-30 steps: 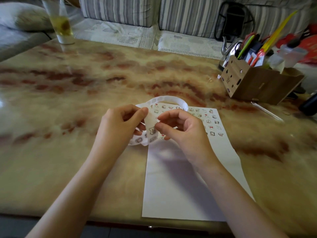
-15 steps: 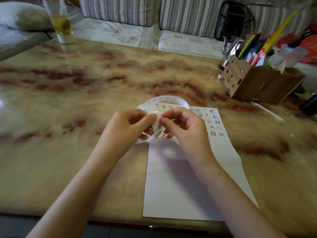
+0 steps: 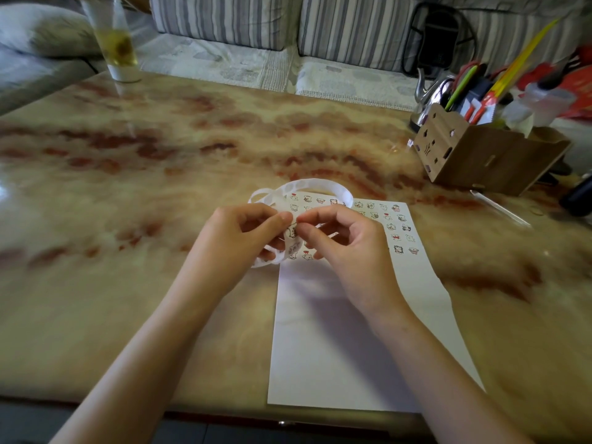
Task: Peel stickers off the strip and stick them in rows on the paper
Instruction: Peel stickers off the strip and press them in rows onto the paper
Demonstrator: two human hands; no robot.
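Sticker strip (image 3: 315,187): 1, looped, over far end of paper (image 3: 336,347), pinched between left hand (image 3: 237,238) and right hand (image 3: 349,248). Sheet: 1, stickers (image 3: 397,235) in rows. Marble table (image 3: 128,187); 1 glass (image 3: 117,43); 1 pen box (image 3: 480,158); striped sofa (image 3: 224,20) behind

**A:** The left hand (image 3: 237,238)?
**B:** Fingers curled, thumb stretched forward, gripping the sticker strip (image 3: 293,233).
**A:** And the right hand (image 3: 349,248)?
**B:** Close beside it, thumb and forefinger pinching the same strip, other fingers curled. Both bare forearms (image 3: 153,347) reach in from below.
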